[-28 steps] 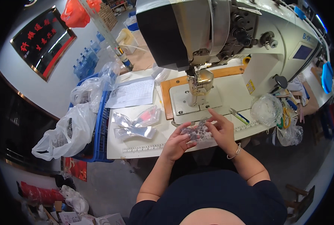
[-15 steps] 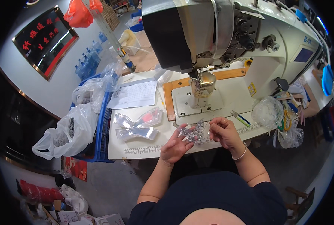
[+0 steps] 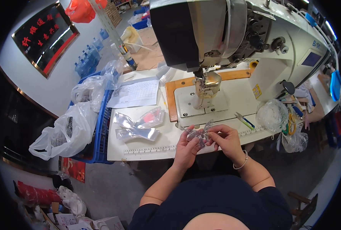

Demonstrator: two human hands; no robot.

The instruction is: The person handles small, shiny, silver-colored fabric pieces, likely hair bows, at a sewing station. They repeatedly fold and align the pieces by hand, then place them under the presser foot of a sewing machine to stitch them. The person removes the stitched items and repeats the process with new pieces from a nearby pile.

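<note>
My left hand point(image 3: 185, 152) grips a small silvery, see-through butterfly-shaped piece point(image 3: 196, 134) over the front edge of the sewing table. My right hand point(image 3: 228, 141) pinches the same piece from its right side, fingertips close to the left ones. Fingers cover part of the butterfly, so its middle shows poorly. Left of my hands, shiny clear and silver bow-shaped pieces point(image 3: 149, 133) lie on the white tabletop point(image 3: 118, 154). Beyond my hands stands the sewing machine's post point(image 3: 203, 101), with the needle area above it.
Green-handled snips point(image 3: 247, 122) lie right of my hands, near a ruler strip point(image 3: 151, 151) along the front edge. A printed sheet point(image 3: 134, 94) rests at back left. The blue crate point(image 3: 99, 143) with plastic bags point(image 3: 69, 130) stands left; a clear bundle point(image 3: 272, 115) sits right.
My right hand has moved left onto the butterfly-shaped piece. My left hand has shifted slightly right and turned, its fingers closing more around the piece. The view has shifted a little.
</note>
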